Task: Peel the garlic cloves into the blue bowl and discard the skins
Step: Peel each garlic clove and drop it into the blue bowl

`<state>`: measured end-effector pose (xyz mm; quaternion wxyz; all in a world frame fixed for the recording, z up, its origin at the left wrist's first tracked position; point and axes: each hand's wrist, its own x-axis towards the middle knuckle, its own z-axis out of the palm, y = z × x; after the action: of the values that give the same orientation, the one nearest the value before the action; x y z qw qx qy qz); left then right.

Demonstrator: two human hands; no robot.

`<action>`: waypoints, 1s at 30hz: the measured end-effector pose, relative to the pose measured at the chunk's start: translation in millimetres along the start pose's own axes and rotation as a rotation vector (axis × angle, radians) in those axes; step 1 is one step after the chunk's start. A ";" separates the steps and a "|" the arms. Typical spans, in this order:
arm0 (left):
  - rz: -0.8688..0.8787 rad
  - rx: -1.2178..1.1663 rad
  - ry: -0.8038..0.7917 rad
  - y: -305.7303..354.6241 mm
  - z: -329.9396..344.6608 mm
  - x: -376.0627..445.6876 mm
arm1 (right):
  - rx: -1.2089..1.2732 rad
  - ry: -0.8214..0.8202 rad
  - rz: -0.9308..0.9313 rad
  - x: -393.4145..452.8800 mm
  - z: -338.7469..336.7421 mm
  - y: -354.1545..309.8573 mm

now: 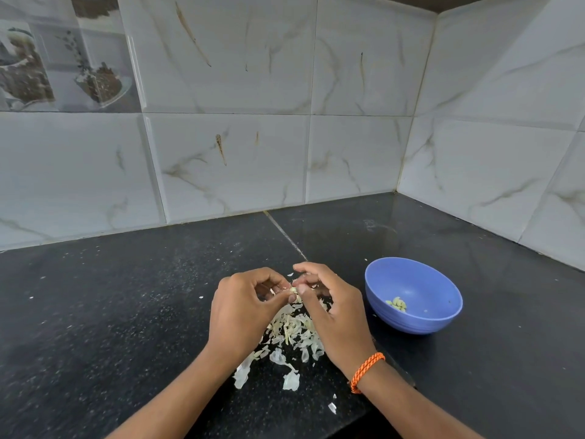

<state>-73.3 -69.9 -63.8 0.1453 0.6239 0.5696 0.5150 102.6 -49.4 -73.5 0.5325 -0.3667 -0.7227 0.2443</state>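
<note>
Left of the blue bowl (pixel 411 296), both hands' fingers, left hand (pixel 240 308) and right hand (pixel 335 315), pinch one garlic clove (pixel 293 290) above the skins (pixel 292 331).

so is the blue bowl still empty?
No, a few peeled garlic cloves already lie in the bottom of the blue bowl, which stands on the black counter beside the right hand.

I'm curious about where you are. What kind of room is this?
Most likely a home kitchen. Marble-look wall tiles back a dark stone counter, and both hands peel a garlic clove above a heap of skins, beside a blue bowl.
</note>
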 end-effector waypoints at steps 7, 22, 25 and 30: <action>0.045 0.063 0.028 3.3 0.4 -1.8 | 0.105 -0.002 0.042 2.1 -0.3 -3.0; -0.001 -0.151 -0.056 10.4 -2.9 -3.8 | 0.190 0.028 0.104 2.7 0.2 -0.5; -0.009 -0.199 -0.082 9.7 -2.4 -3.3 | 0.219 0.000 0.101 2.6 1.1 -2.1; -0.051 -0.323 -0.108 6.8 -4.6 -0.4 | 0.338 -0.018 0.129 6.2 -2.4 -4.8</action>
<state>-73.1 -74.2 -56.8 0.2870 0.6043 0.4868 0.5617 102.5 -47.5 -65.5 0.5631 -0.3152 -0.6513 0.3992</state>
